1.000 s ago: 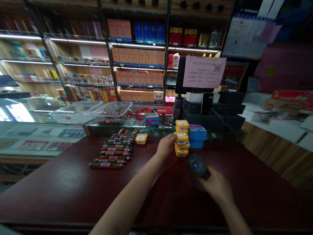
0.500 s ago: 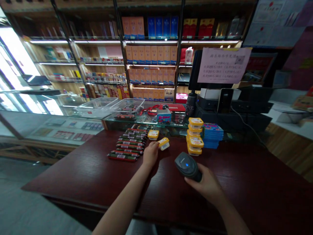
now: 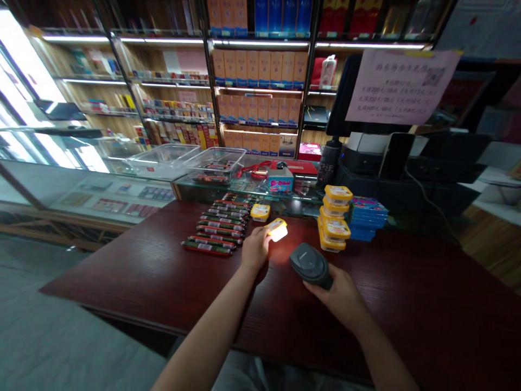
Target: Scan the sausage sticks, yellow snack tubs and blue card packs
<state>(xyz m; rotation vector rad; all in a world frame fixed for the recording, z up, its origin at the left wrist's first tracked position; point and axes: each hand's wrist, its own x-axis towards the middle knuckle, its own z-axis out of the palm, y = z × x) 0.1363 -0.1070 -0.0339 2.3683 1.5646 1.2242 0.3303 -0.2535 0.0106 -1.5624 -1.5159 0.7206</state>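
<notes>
My left hand (image 3: pixel 255 249) is closed on a small yellow cup (image 3: pixel 277 228), held tilted just above the dark red counter (image 3: pixel 142 271). Its near face glows bright in the scanner's light. My right hand (image 3: pixel 341 297) grips a black handheld scanner (image 3: pixel 310 264) whose head faces the cup from the right. A stack of like yellow cups (image 3: pixel 334 226) stands to the right of the held cup, against a pile of flat blue packs (image 3: pixel 367 217). One more yellow cup (image 3: pixel 260 212) sits alone on the counter behind my left hand.
Several red-and-green sausage sticks (image 3: pixel 215 230) lie in a row left of my hand. Clear plastic tubs (image 3: pixel 211 164) sit on the glass case behind. A monitor with a pink paper notice (image 3: pixel 401 87) and till gear stand at the right. Shelves of boxed goods (image 3: pixel 260 103) fill the back wall.
My left hand took a yellow cup from the stack and carried it left toward the scanner. The scanner light has come on over the cup. The view has shifted left and down.
</notes>
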